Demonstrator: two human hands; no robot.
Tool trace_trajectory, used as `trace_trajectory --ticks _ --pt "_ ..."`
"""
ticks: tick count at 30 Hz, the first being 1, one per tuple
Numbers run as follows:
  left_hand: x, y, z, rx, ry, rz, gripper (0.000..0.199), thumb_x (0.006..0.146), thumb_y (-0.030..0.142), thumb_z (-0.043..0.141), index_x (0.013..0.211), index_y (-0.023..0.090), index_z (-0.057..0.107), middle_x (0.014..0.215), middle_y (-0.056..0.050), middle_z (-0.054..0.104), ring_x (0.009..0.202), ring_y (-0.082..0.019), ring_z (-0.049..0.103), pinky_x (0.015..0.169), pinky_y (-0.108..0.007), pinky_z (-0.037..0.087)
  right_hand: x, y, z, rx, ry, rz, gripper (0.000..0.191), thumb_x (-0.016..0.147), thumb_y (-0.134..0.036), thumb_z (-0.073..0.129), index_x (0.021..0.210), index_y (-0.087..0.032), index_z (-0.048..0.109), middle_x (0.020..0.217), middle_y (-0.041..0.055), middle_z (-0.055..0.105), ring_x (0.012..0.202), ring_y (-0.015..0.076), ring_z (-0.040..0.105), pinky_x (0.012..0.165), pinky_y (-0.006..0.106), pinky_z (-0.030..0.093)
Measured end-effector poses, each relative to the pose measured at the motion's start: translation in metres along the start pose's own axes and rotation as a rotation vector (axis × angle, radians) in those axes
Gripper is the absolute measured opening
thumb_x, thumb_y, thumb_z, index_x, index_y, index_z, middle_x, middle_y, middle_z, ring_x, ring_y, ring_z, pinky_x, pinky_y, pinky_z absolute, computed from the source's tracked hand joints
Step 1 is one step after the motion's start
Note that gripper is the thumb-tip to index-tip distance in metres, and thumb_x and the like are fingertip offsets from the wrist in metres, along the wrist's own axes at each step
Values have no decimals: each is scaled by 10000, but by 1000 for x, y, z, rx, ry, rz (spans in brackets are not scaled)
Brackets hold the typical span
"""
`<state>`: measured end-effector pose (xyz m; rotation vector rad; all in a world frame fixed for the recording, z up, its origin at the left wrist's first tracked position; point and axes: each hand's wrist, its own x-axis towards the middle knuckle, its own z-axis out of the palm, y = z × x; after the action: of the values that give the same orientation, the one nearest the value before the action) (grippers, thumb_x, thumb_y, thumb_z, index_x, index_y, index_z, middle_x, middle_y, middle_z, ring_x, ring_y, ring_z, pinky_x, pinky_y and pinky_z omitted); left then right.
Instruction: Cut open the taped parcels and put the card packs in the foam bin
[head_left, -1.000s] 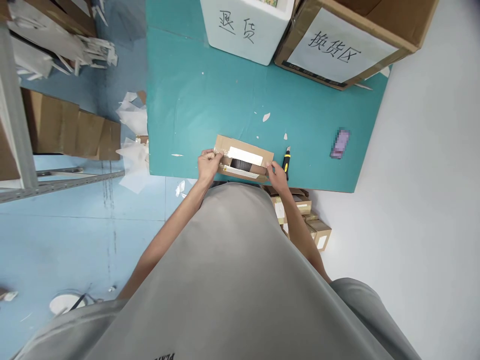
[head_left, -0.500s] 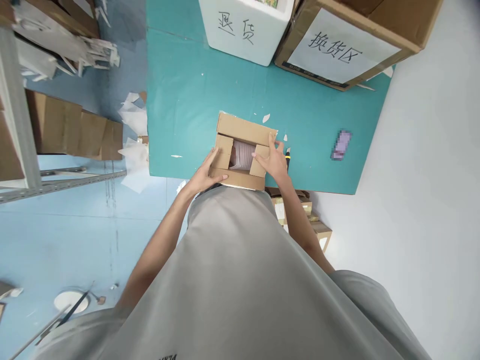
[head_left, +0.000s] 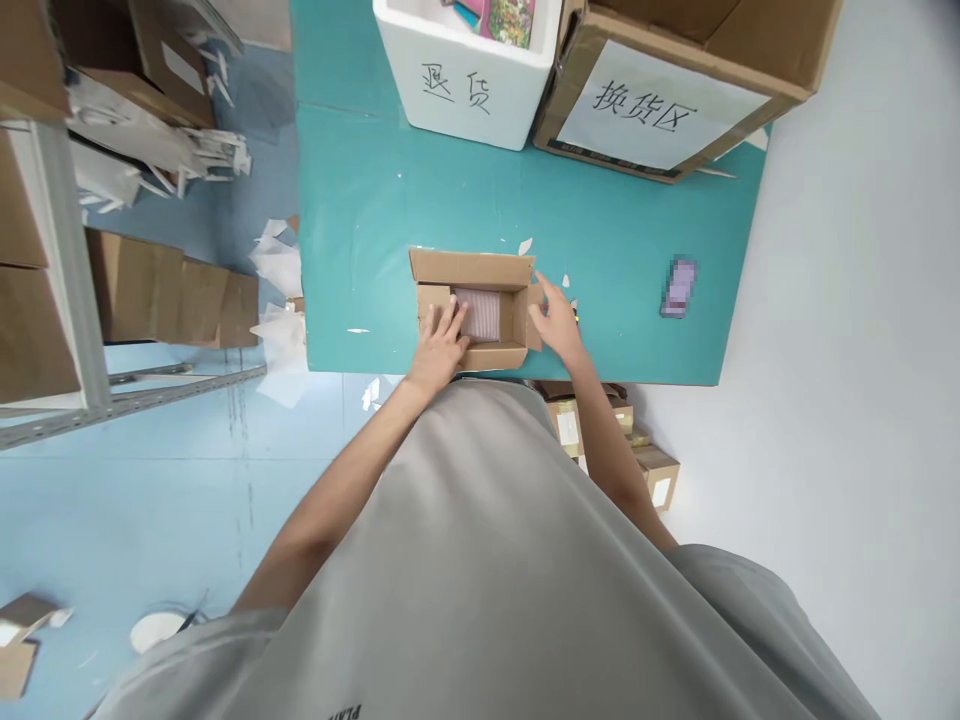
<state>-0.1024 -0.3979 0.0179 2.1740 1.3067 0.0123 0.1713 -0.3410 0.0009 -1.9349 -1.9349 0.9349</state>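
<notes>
A small cardboard box point(head_left: 472, 267) sits at the table's near edge with its top flaps parted. Inside it shows a pale pinkish, ribbed wrapped item point(head_left: 484, 312). My left hand point(head_left: 439, 355) lies over the box's left flap and near side, fingers spread, the tips reaching the opening beside the item. At the other end, my right hand point(head_left: 559, 325) touches the right flap point(head_left: 535, 325), which leans outward; its thumb and index finger are apart. A dark object with a yellow band point(head_left: 576, 312) is mostly hidden behind my right hand.
On the green table point(head_left: 360, 220) stand a white bin point(head_left: 465, 105) and a large open carton point(head_left: 660, 110), both labelled, at the back. A blurred purple object point(head_left: 679, 287) lies to the right. Paper scraps are scattered about. Left are a metal shelf point(head_left: 79, 290) and cartons point(head_left: 142, 285).
The right flap has swung outward, opening the box wider and showing more of the wrapped item. My left hand has moved right, onto the left flap. The box now sits straighter.
</notes>
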Motion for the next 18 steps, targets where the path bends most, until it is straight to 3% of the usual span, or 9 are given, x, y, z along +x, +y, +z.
trace_trajectory --ticks 3,5,8,10,12,15,18 --pt "-12 -3 -14 54 -13 17 685 871 257 780 1532 191 616 1753 -176 371 1695 -436 90 1349 -741 9 -14 17 0 16 78 123 719 1031 -315 463 1712 -135 312 1523 207 622 1348 332 631 1206 529 465" --pt "-27 -8 -26 81 36 12 724 878 297 804 1561 199 584 1735 -175 400 1695 -440 93 1349 -742 19 -25 21 5 -11 113 202 741 1026 -336 515 1700 -100 314 1509 243 608 1371 354 609 1180 530 481" --pt "-52 -18 -36 112 154 -80 773 912 394 798 1609 218 515 1735 -177 389 1696 -439 98 1344 -739 70 -41 14 15 -79 186 148 566 1006 -261 543 1556 -126 540 1492 238 578 1405 370 540 1189 557 453" --pt "-62 -30 -35 119 219 -182 785 928 441 781 1615 195 491 1691 -206 438 1682 -451 159 1335 -729 131 -49 6 21 -80 187 46 399 1007 -189 500 1353 -167 700 1407 204 617 1343 353 555 1169 550 463" --pt "-66 -43 -27 98 226 -252 755 947 454 751 1591 147 501 1594 -236 534 1624 -461 306 1311 -690 243 -53 -3 27 -51 154 -22 345 1026 -168 468 1221 -184 752 1298 178 652 1247 324 595 1124 512 501" --pt "-61 -57 -14 48 172 -258 719 952 434 729 1543 76 530 1475 -254 611 1459 -448 495 1239 -602 406 -56 -13 34 -68 125 -41 303 1048 -215 511 1234 -180 747 1271 173 639 1213 310 608 1095 472 526" --pt "-49 -48 -13 32 195 -237 690 942 352 709 1546 74 525 1483 -254 579 1410 -434 506 1207 -569 454 -58 -18 37 -130 95 -44 317 1049 -202 524 1292 -169 725 1321 181 612 1237 310 597 1088 464 537"
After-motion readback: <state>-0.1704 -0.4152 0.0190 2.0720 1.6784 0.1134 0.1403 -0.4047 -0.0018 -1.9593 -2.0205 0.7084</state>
